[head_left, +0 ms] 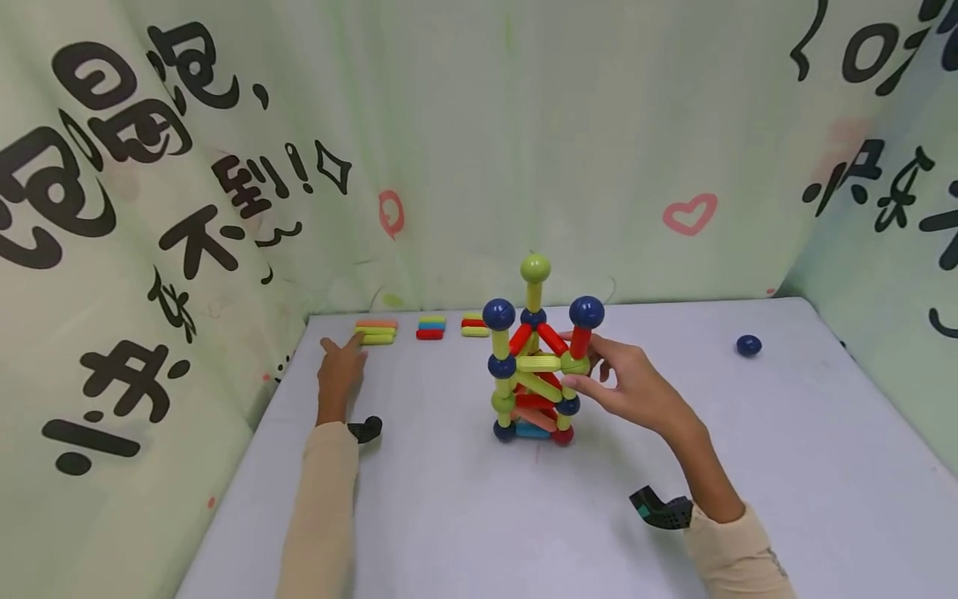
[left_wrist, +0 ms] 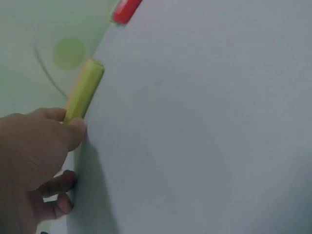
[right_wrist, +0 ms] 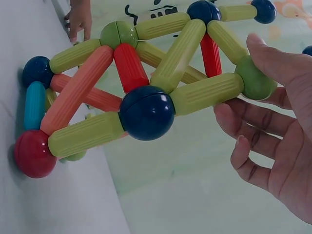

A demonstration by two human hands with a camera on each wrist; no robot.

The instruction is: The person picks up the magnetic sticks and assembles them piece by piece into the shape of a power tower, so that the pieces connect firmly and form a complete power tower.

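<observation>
A tower of magnetic rods and balls (head_left: 537, 363) stands upright on the table, its far side partly hidden. My right hand (head_left: 636, 387) is at its right side, thumb and fingers pinching a green ball (right_wrist: 256, 78) at an upper corner. Above that ball a red rod (head_left: 580, 343) carries a dark blue ball (head_left: 587, 312). At the table's back left, my left hand (head_left: 340, 374) reaches to a small group of rods. In the left wrist view, its thumb and index finger pinch the near end of a yellow-green rod (left_wrist: 87, 90); the other fingers curl below.
Short rods in blue, red and yellow-green (head_left: 430, 326) lie along the back edge, beside another small group with a red rod (head_left: 473, 323). A loose dark blue ball (head_left: 748, 345) sits at the back right. A printed curtain (head_left: 464, 166) hangs behind the white table (head_left: 441, 499).
</observation>
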